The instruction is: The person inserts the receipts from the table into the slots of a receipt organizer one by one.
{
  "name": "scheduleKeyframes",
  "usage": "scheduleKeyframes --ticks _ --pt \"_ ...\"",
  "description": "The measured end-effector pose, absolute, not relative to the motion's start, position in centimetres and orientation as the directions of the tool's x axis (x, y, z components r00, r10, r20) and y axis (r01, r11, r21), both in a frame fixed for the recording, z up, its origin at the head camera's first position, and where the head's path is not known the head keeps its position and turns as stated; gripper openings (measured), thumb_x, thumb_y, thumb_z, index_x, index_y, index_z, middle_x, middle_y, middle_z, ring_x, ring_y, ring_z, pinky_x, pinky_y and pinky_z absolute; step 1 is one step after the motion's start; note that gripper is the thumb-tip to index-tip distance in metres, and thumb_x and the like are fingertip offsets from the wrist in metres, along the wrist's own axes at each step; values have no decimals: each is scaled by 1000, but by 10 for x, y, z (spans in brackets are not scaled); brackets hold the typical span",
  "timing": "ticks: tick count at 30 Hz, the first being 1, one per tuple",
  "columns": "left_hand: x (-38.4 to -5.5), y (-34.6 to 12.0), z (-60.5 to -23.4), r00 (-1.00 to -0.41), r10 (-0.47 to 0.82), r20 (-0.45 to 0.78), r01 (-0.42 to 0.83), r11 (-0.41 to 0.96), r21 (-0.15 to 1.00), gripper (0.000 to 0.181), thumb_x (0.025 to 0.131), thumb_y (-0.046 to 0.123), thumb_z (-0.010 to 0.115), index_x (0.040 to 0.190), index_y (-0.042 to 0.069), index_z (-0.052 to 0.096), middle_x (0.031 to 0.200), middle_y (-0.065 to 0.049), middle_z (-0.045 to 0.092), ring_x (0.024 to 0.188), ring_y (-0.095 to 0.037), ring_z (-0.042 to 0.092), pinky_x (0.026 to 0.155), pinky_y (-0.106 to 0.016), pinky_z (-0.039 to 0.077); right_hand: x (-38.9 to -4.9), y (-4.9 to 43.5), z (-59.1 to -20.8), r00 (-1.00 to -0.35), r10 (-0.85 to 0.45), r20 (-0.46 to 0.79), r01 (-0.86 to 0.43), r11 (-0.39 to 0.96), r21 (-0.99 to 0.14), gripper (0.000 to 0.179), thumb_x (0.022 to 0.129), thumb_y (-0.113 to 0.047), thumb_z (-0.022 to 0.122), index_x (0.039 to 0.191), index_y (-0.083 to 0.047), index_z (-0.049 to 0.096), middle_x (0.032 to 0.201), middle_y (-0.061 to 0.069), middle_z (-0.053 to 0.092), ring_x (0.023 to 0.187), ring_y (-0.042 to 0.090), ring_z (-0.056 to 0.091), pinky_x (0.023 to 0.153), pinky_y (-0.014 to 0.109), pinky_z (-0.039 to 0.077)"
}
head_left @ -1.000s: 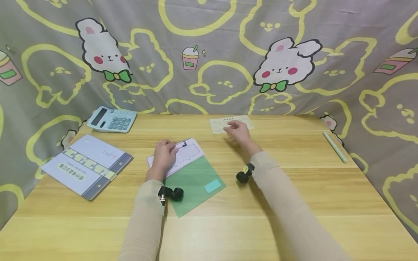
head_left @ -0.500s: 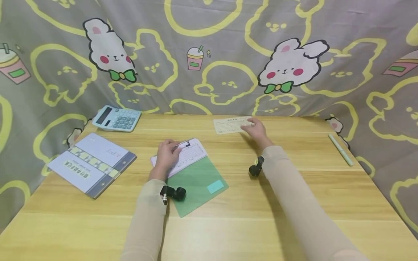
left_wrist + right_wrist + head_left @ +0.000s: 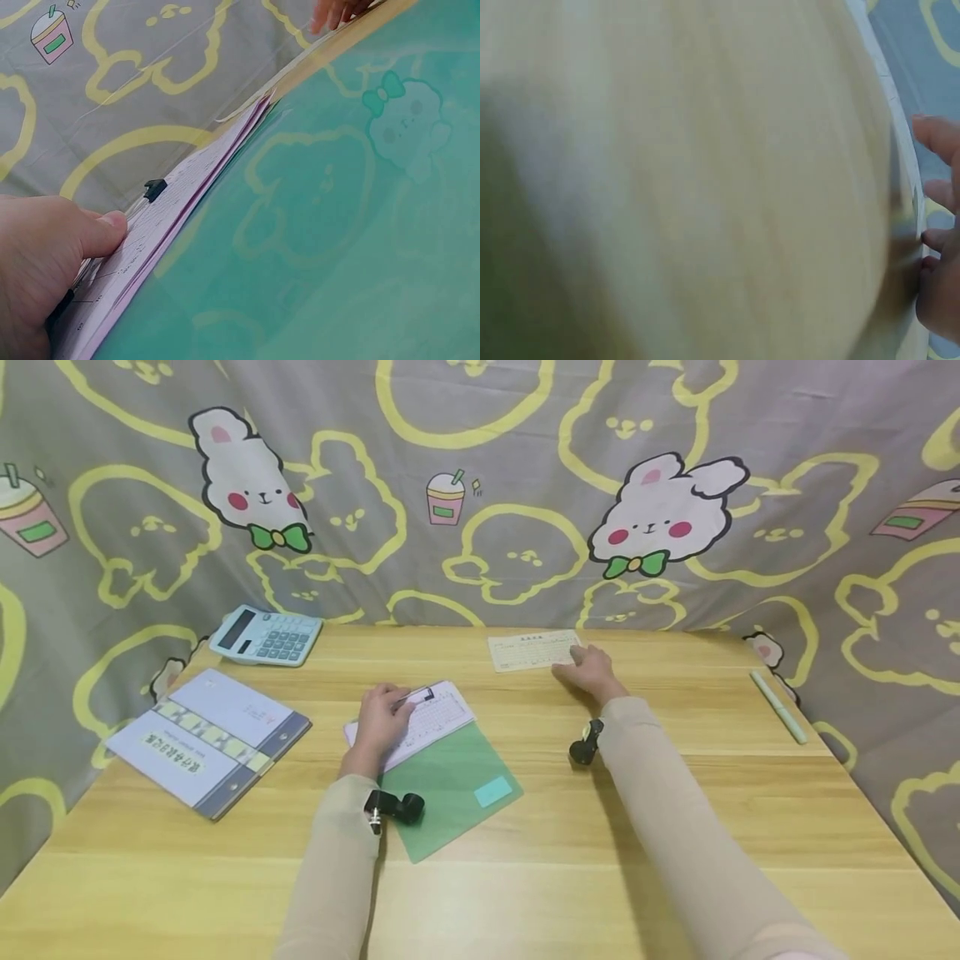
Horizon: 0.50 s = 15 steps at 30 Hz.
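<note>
room: between right sleeve [image 3: 675, 810] and pen [image 3: 778, 707] | rear: curtain [image 3: 517, 468] blocks | left: clipped papers [image 3: 437, 720]

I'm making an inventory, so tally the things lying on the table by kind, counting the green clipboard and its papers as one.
Calculator: 1
Book: 1
Green clipboard with papers: 1
Loose slip: 1
Pen: 1
Total: 5

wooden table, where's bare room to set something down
Bare wood lies between the right sleeve and the light green pen, and along the back between calculator and paper slip. Crowded: the left hand grips the green clipboard with its forms, and the right hand is at the slip.
</note>
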<state>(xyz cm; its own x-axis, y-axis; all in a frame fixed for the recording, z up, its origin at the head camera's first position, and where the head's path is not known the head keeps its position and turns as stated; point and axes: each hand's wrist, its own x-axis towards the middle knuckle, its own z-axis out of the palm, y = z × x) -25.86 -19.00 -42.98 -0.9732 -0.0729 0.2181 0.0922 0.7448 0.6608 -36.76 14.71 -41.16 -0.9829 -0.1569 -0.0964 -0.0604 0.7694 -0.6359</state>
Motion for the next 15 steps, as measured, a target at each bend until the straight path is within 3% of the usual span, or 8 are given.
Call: scheduleKeyframes --ticks 4,8,11,15 --pt "-258 -188 -431 -973 -74 217 91 746 660 32 83 14 56 112 0 55 109 -12 48 103 -28 38 89 -41 29 -360 151 -417 -983 -159 -97 -75 817 -572 63 84 -37 48 133 -2 30 138 25 7 124 41 0 97 52 6" --pt "-257 -188 -433 -972 -72 226 98 746 659 32 83 14 56 111 0 56 109 -13 48 103 -28 38 89 -41 30 -355 152 -423 -992 -126 5 -103 790 -604 53 85 -31 50 124 3 42 132 24 25 121 39 17 97 48 14" --pt "-258 -189 -433 -969 -68 238 109 744 659 31 83 13 56 111 0 56 109 -14 49 103 -29 39 88 -42 30 -351 152 -424 -992 -93 82 -124 751 -649 44 83 -27 53 112 7 50 119 23 42 112 38 33 94 45 25" --pt "-258 -189 -431 -967 -65 248 120 741 661 31 83 12 55 110 -2 57 108 -16 49 103 -31 39 87 -43 30 -347 151 -420 -995 -28 91 -84 700 -709 42 79 -27 60 101 8 51 104 22 49 99 36 43 85 43 35"
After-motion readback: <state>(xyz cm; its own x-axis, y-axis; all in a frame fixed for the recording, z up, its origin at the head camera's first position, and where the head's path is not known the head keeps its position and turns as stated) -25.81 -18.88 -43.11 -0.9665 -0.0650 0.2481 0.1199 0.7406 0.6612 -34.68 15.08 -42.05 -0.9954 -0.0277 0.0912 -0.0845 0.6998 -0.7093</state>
